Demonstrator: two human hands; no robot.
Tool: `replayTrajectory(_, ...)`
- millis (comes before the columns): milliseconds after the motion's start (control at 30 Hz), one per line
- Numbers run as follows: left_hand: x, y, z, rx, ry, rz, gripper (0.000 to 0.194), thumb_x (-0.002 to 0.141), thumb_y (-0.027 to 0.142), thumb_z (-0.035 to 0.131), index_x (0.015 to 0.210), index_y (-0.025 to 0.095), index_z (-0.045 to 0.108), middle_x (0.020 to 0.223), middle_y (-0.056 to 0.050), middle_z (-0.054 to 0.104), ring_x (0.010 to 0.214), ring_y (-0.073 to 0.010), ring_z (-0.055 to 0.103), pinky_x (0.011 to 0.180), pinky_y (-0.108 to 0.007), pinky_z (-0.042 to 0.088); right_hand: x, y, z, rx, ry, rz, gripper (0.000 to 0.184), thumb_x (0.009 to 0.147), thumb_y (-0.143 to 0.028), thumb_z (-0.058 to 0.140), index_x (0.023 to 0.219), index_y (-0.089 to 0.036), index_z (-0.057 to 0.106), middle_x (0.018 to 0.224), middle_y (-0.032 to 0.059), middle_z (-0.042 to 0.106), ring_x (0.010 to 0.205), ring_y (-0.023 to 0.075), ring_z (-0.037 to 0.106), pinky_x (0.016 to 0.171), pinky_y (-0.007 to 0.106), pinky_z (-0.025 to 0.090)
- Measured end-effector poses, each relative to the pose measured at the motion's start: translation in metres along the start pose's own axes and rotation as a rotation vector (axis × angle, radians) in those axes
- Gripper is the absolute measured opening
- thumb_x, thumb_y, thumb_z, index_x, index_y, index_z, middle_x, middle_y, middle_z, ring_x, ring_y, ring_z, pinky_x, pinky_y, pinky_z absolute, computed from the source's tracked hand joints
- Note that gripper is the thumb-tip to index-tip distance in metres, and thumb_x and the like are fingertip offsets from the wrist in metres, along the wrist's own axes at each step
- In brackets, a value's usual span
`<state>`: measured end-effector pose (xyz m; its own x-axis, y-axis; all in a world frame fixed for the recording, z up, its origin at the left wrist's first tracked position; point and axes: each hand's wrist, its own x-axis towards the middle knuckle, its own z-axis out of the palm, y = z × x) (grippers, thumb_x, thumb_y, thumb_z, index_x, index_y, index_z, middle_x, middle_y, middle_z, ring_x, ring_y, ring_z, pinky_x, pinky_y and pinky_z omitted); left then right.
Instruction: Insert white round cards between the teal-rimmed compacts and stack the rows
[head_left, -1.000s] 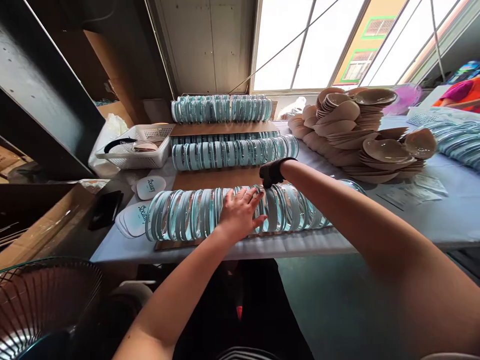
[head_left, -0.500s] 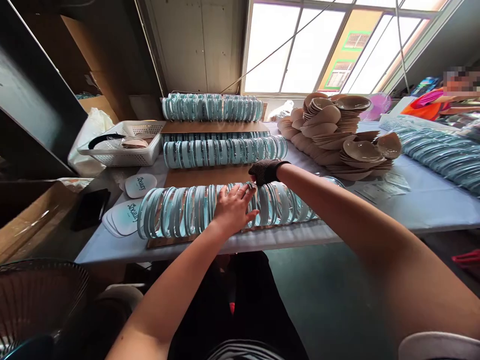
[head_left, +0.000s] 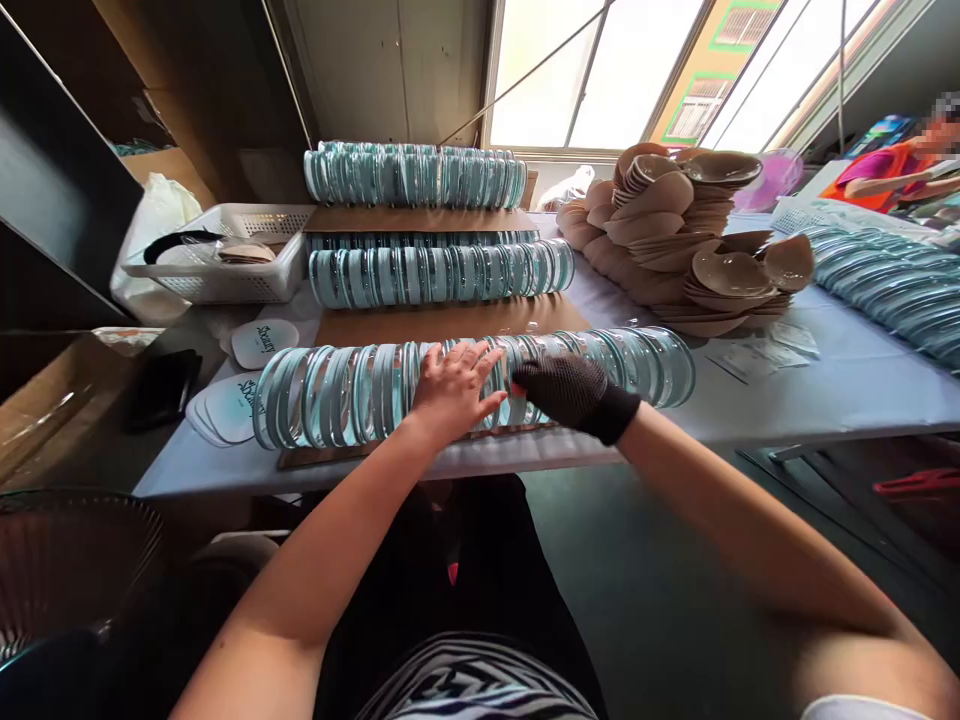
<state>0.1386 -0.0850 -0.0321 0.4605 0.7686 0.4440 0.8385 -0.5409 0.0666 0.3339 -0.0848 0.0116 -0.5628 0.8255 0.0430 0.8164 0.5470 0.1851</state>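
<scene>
On the front hoops (head_left: 382,390), the left hand (head_left: 450,392) is resting spread, the gloved right hand (head_left: 566,392) lying curled alongside, grip unclear.

The one view looks from the person's head, above the striped top (head_left: 472,685) on the near side of the table (head_left: 720,420). It faces forward and down, across to the window (head_left: 615,75) on the far side, close enough that the left hand (head_left: 454,388) and right hand (head_left: 566,390) fall around mid-view.
</scene>
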Motion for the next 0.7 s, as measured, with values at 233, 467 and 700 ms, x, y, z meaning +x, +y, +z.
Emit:
replayTrajectory(233, -0.003, -0.001, -0.001, 0.013, -0.032, -0.008, 0.057, 0.091, 0.053, 0.049, 0.144, 0.030, 0.044, 0.151, -0.003, 0.045, 0.141, -0.0270, 0.036, 0.118, -0.054, 0.020, -0.045, -0.051, 0.103, 0.025, 0.080, 0.010, 0.041, 0.098, -0.019, 0.034, 0.114, -0.024, 0.071, 0.113, 0.0126, 0.070, 0.096, 0.0233, 0.067, 0.079, 0.033, 0.047)
replayTrajectory(467, 0.015, 0.018, -0.014, -0.008, -0.029, 0.048, 0.056, 0.094, 0.046, 0.049, 0.144, 0.022, 0.045, 0.151, -0.008, 0.045, 0.144, -0.0271, 0.032, 0.119, -0.055, 0.017, -0.045, 0.025, 0.047, 0.173, 0.330, 0.382, 0.040, 0.099, -0.031, 0.035, 0.121, -0.022, 0.068, 0.111, 0.0083, 0.072, 0.098, 0.0207, 0.067, 0.084, 0.029, 0.049)
replayTrajectory(700, 0.050, 0.045, 0.008, 0.029, -0.117, 0.085, 0.064, 0.091, 0.055, 0.048, 0.144, 0.018, 0.045, 0.149, -0.010, 0.047, 0.138, -0.0274, 0.042, 0.113, -0.051, 0.032, 0.077, 0.097, -0.014, 0.043, -0.279, 0.213, 0.047, 0.080, -0.027, 0.061, 0.126, -0.019, 0.065, 0.118, 0.0106, 0.069, 0.102, 0.0238, 0.066, 0.081, 0.028, 0.048)
